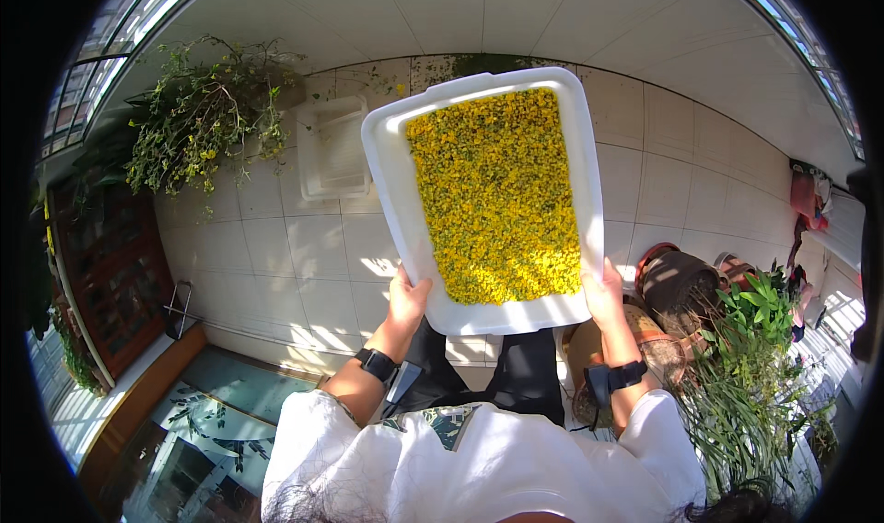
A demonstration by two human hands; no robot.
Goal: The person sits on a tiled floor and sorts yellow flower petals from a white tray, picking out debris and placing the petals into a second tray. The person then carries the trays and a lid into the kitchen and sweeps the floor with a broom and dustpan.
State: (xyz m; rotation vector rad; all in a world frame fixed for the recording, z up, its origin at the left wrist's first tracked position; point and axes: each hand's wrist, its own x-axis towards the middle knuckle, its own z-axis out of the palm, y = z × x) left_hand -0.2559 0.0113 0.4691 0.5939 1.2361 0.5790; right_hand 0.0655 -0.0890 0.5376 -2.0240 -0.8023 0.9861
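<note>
A white plastic tray (476, 321) is held up in front of me over the tiled floor, tilted a little to the left. Small yellow flower heads with green bits (497, 198) cover its bottom in a dense layer, brightest where sunlight falls near the lower edge. My left hand (409, 296) grips the tray's lower left rim, thumb on top. At the lower right rim my right hand (603, 294) holds on in the same way. Both wrists bear black straps with a small device.
A translucent plastic bin (335, 188) stands on the tiled floor (266, 247), beside a heap of cut flowering stems (207, 126). Clay pots (680, 285) and leafy plants (753, 371) stand close on the right. A dark red wooden lattice panel (110, 274) and a glass pane (207, 412) lie left.
</note>
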